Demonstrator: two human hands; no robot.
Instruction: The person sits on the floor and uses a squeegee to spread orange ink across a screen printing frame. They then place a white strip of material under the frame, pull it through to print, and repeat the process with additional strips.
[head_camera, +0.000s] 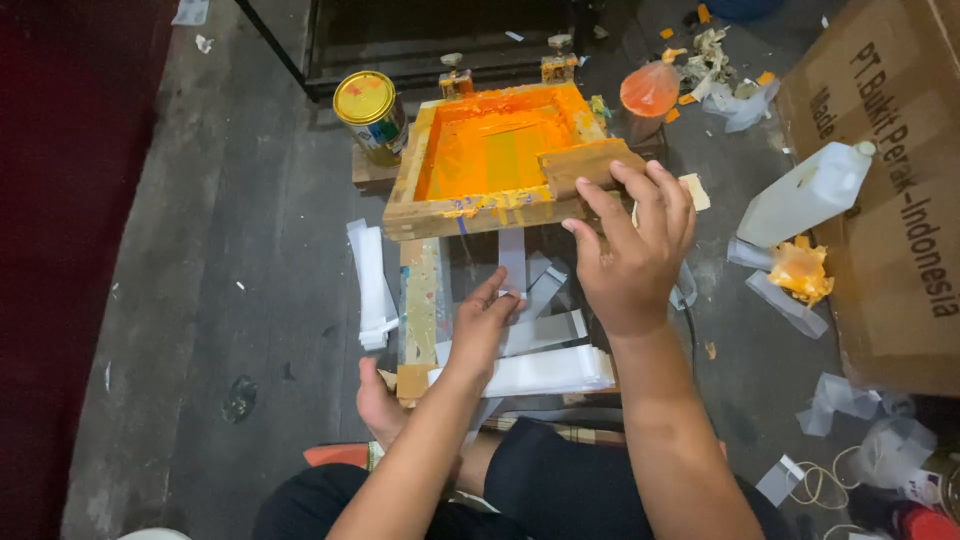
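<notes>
1. Your right hand (632, 262) grips the wooden block (590, 165), fingers curled over its edge.
2. Your left hand (483, 325) pinches a white strip (512, 262) just beneath the wooden frame (470, 212).
3. Orange ink fills the frame ahead of both hands.
4. A yellow-lidded can (371, 115) stands beyond your left hand.

At the right edge we see a large brown cardboard box (890, 200), its flat side facing us, with dark printed lettering running slantwise along it. Leaning against that box is a white plastic jug (805, 195), tilted, with a small cap at its upper end. Left of the orange-stained wooden frame stands a round tin can (370, 115) with a shiny yellow lid and a many-coloured label around its side. In the bottom right corner we glimpse part of another container (925, 485) with a pale label, mostly cut off.
</notes>
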